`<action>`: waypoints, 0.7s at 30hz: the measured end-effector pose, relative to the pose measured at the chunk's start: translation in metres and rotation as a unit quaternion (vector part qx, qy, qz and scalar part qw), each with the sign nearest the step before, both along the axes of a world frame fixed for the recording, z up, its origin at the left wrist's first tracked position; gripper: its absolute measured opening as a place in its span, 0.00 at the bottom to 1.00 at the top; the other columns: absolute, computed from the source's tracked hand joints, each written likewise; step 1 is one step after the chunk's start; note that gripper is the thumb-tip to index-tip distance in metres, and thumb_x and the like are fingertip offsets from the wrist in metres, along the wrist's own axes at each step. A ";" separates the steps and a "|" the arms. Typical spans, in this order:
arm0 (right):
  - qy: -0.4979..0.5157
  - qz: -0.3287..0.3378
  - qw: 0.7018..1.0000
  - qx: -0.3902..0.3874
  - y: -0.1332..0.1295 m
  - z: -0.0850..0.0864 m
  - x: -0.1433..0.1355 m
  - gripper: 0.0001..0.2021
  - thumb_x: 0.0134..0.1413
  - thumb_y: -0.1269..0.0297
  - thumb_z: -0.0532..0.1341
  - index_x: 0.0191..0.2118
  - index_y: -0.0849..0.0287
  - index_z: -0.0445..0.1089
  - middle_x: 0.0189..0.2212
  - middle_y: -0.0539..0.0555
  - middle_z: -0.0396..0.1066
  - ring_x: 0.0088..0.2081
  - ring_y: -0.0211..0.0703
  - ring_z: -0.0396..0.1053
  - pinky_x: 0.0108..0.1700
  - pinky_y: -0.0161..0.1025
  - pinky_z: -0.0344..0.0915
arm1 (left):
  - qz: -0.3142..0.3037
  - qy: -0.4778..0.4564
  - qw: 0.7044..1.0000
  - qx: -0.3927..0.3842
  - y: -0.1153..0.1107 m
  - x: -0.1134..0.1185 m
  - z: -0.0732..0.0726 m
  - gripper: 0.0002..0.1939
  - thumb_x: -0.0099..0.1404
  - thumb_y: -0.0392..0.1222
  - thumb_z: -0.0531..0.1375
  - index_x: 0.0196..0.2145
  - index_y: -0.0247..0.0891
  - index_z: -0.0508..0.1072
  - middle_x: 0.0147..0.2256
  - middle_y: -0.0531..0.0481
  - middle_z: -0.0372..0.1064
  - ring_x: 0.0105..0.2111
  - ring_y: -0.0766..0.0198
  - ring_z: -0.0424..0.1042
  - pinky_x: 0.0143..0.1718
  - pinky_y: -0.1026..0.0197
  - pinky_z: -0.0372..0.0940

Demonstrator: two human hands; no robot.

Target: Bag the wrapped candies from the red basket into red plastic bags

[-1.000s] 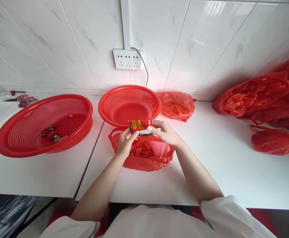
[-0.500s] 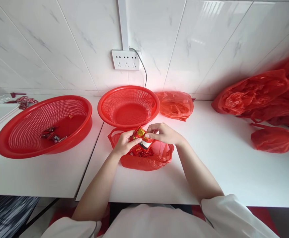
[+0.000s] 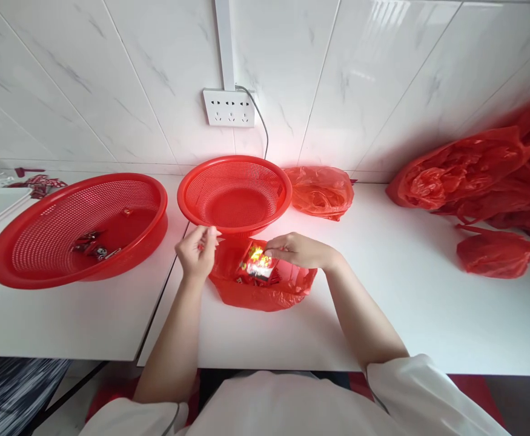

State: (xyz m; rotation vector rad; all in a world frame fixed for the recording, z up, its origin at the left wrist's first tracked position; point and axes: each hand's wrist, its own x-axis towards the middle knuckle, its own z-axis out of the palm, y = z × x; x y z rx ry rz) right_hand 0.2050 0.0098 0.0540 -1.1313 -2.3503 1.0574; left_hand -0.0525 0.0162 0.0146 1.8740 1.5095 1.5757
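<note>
A shiny packet (image 3: 259,264), printed in red, gold and white and glaring with reflected light, is pinched at its upper right edge by my right hand (image 3: 298,250). It sits over the mouth of an open red plastic bag (image 3: 265,301), where other small red wrapped pieces partly show. My left hand (image 3: 195,253) is raised at the bag's left side, apart from the packet. Its fingers are curled and closed; a bit of red shows between them, but I cannot make out what it is.
Behind the bag stands a red mesh basket (image 3: 235,215). A larger red basket (image 3: 80,281) at left contains several small dark wrapped pieces. A folded red bag (image 3: 323,197) lies by the wall, and filled red bags (image 3: 464,172) are piled at right. A socket panel (image 3: 229,108) is on the wall.
My left hand has let go of the packet and moved left and slightly up, its fingers now curled. My right hand keeps hold of the packet, which lies flatter and more exposed.
</note>
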 end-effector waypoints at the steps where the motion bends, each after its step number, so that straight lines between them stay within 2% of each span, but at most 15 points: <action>1: -0.036 -0.011 0.999 -0.010 -0.001 0.001 0.000 0.15 0.61 0.52 0.54 0.35 0.55 0.74 0.31 0.52 0.73 0.33 0.42 0.68 0.35 0.37 0.62 | 0.044 0.031 0.999 0.007 0.001 -0.005 0.005 0.16 0.67 0.48 0.54 0.29 0.37 0.73 0.22 0.52 0.67 0.23 0.68 0.67 0.28 0.65 0.62; 4: -0.075 -0.084 0.993 0.023 -0.007 0.010 0.004 0.16 0.62 0.53 0.53 0.41 0.54 0.74 0.39 0.55 0.75 0.38 0.46 0.71 0.38 0.39 0.64 | 0.116 0.141 0.983 -0.005 0.001 -0.015 0.017 0.14 0.67 0.49 0.54 0.29 0.38 0.72 0.25 0.51 0.70 0.26 0.66 0.67 0.31 0.63 0.60; 7: -0.032 -0.118 0.990 0.073 -0.019 0.020 0.011 0.17 0.64 0.53 0.50 0.46 0.53 0.73 0.41 0.55 0.74 0.39 0.45 0.71 0.39 0.40 0.65 | 0.109 0.221 0.966 -0.074 -0.003 -0.020 0.022 0.14 0.65 0.53 0.55 0.33 0.40 0.72 0.33 0.49 0.73 0.33 0.61 0.69 0.34 0.61 0.59; 10: -0.027 -0.070 0.995 0.072 -0.035 0.016 0.017 0.15 0.62 0.54 0.54 0.46 0.52 0.72 0.40 0.54 0.75 0.37 0.45 0.71 0.37 0.41 0.66 | 0.076 0.257 0.954 -0.136 -0.010 -0.024 0.018 0.18 0.61 0.58 0.57 0.36 0.42 0.74 0.40 0.46 0.73 0.42 0.54 0.69 0.36 0.59 0.59; 12: -0.042 -0.035 0.996 0.070 -0.045 0.006 0.020 0.14 0.59 0.58 0.58 0.49 0.51 0.71 0.43 0.54 0.74 0.38 0.45 0.71 0.38 0.41 0.66 | 0.057 0.273 0.947 -0.161 -0.014 -0.027 0.013 0.19 0.59 0.60 0.59 0.34 0.42 0.74 0.39 0.45 0.72 0.41 0.53 0.69 0.35 0.59 0.59; 14: -0.048 -0.012 0.997 0.064 -0.053 -0.004 0.023 0.13 0.56 0.64 0.60 0.48 0.52 0.71 0.43 0.54 0.74 0.37 0.44 0.71 0.37 0.40 0.65 | 0.037 0.270 0.944 -0.188 -0.018 -0.030 0.011 0.18 0.58 0.59 0.59 0.29 0.40 0.74 0.35 0.46 0.72 0.34 0.56 0.69 0.32 0.59 0.58; 17: -0.012 0.007 0.998 0.056 -0.062 -0.008 0.034 0.08 0.58 0.68 0.57 0.39 0.54 0.73 0.35 0.53 0.74 0.33 0.42 0.69 0.35 0.39 0.65 | -0.006 0.159 0.959 -0.236 -0.022 -0.035 0.013 0.16 0.58 0.55 0.60 0.28 0.39 0.75 0.32 0.48 0.73 0.31 0.59 0.69 0.33 0.60 0.60; 19: 0.036 -0.003 0.998 0.057 -0.065 -0.001 0.047 0.06 0.59 0.66 0.57 0.36 0.55 0.73 0.32 0.52 0.73 0.31 0.40 0.68 0.34 0.39 0.64 | -0.043 0.014 0.965 -0.257 -0.024 -0.038 0.019 0.14 0.57 0.52 0.61 0.33 0.39 0.77 0.32 0.49 0.74 0.33 0.59 0.71 0.37 0.59 0.62; 21: 0.109 -0.033 0.992 0.047 -0.067 0.009 0.062 0.06 0.59 0.63 0.58 0.36 0.56 0.72 0.33 0.53 0.72 0.31 0.40 0.67 0.33 0.40 0.64 | -0.073 -0.126 0.957 -0.250 -0.026 -0.040 0.028 0.12 0.56 0.49 0.62 0.31 0.38 0.77 0.33 0.48 0.75 0.37 0.57 0.72 0.41 0.58 0.64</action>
